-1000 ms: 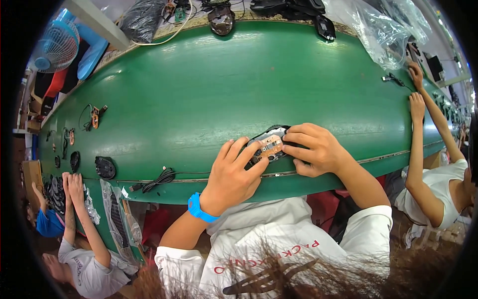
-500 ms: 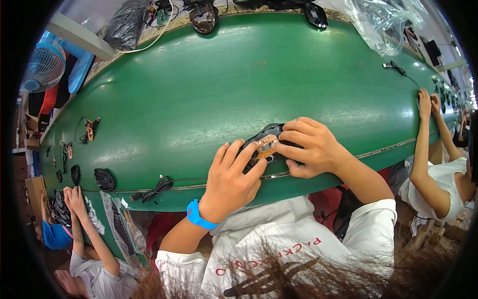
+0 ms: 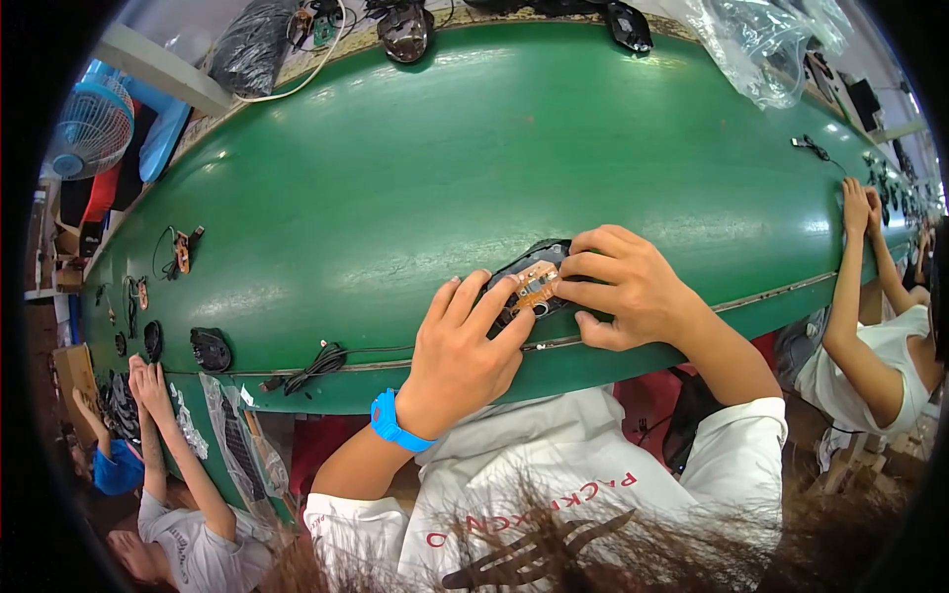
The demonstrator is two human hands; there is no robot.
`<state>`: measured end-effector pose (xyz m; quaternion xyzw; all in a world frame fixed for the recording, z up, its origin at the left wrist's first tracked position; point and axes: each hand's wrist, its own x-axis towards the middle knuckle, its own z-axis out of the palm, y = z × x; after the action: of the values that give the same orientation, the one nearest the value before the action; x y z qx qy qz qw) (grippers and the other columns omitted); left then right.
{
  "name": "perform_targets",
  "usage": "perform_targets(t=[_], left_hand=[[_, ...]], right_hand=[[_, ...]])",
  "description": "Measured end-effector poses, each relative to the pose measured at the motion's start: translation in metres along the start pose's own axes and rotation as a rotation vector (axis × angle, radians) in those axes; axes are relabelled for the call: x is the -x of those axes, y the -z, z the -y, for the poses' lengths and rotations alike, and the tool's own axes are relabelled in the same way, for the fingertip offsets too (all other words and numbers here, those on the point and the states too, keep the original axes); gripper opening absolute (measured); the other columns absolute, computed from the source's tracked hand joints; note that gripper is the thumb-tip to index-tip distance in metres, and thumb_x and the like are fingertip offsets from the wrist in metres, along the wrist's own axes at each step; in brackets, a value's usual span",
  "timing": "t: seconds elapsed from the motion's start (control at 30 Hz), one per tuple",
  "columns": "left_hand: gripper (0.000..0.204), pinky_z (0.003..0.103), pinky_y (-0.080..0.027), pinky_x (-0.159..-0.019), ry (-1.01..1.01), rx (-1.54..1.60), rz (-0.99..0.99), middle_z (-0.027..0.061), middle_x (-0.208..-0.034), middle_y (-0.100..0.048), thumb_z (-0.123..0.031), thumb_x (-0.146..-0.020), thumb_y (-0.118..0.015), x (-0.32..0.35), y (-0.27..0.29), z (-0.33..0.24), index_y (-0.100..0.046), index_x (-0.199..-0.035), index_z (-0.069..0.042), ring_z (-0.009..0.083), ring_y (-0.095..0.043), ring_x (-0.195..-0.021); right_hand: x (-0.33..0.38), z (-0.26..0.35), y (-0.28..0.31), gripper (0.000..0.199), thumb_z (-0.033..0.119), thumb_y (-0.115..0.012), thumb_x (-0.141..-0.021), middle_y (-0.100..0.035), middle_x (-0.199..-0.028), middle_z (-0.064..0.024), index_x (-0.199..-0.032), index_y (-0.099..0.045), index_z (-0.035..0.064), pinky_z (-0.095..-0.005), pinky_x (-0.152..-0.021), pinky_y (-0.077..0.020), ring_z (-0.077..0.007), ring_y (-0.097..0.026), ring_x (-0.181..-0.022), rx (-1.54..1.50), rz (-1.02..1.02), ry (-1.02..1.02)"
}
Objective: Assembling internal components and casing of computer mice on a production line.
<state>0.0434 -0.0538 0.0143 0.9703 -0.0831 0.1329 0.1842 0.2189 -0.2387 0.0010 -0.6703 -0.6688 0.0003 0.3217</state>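
Observation:
A black computer mouse shell (image 3: 522, 259) rests at the near edge of the green belt, with an orange-brown circuit board (image 3: 540, 285) lying in it. My left hand (image 3: 460, 341) is bent around the shell's left side, its fingertips and thumb pressing at the board's left end. From the other side, my right hand (image 3: 633, 296) grips the shell's right end, its index finger touching the board's right end. Parts of the shell are hidden under my fingers. To the left of my left hand, a bundled black cable (image 3: 318, 364) runs toward the shell.
Another black shell (image 3: 210, 348) and small circuit boards with cables (image 3: 182, 252) lie on the belt (image 3: 474, 148) at left. Co-workers' hands (image 3: 148, 383) are at left and more hands (image 3: 858, 208) at far right. A clear plastic bag (image 3: 766, 54) hangs over the far edge.
My right index finger has shifted slightly off the board's middle, so more of the board shows. The co-worker's hands at right have drawn closer together. My left hand keeps nearly the same place.

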Motion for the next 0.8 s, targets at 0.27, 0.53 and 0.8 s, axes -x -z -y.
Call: perform_targets(t=[0.27,0.53,0.8], left_hand=[[0.037,0.051,-0.05,-0.093,-0.008,-0.023,-0.007,0.0143,-0.125,-0.063,-0.006,-0.07,-0.069,-0.001,-0.001,0.001,-0.072,-0.106,-0.009,0.0387,-0.058,-0.116],[0.03,0.049,-0.051,-0.091,0.005,-0.013,-0.059,0.0134,-0.125,-0.063,-0.009,-0.075,-0.074,0.0,-0.004,-0.003,-0.073,-0.105,-0.009,0.0378,-0.058,-0.116],[0.023,0.046,-0.052,-0.091,-0.011,-0.018,-0.091,0.0133,-0.123,-0.064,-0.013,-0.079,-0.074,-0.001,-0.012,-0.002,-0.072,-0.102,-0.011,0.0358,-0.059,-0.115]], right_hand=[[-0.003,0.001,0.001,0.034,0.014,-0.073,-0.061,-0.066,-0.101,-0.0061,-0.095,-0.073,0.0079,-0.0454,-0.081,-0.0533,-0.0296,-0.062,-0.1,-0.046,0.03,-0.037],[-0.003,0.011,-0.005,0.031,0.014,-0.072,-0.062,-0.064,-0.096,-0.0053,-0.093,-0.072,0.0085,-0.0446,-0.083,-0.0522,-0.0299,-0.059,-0.097,-0.149,0.049,-0.054],[-0.004,0.017,-0.007,0.02,0.008,-0.069,-0.063,-0.063,-0.09,-0.0044,-0.083,-0.074,0.0086,-0.0417,-0.082,-0.0521,-0.0286,-0.058,-0.093,-0.05,-0.002,-0.111]])
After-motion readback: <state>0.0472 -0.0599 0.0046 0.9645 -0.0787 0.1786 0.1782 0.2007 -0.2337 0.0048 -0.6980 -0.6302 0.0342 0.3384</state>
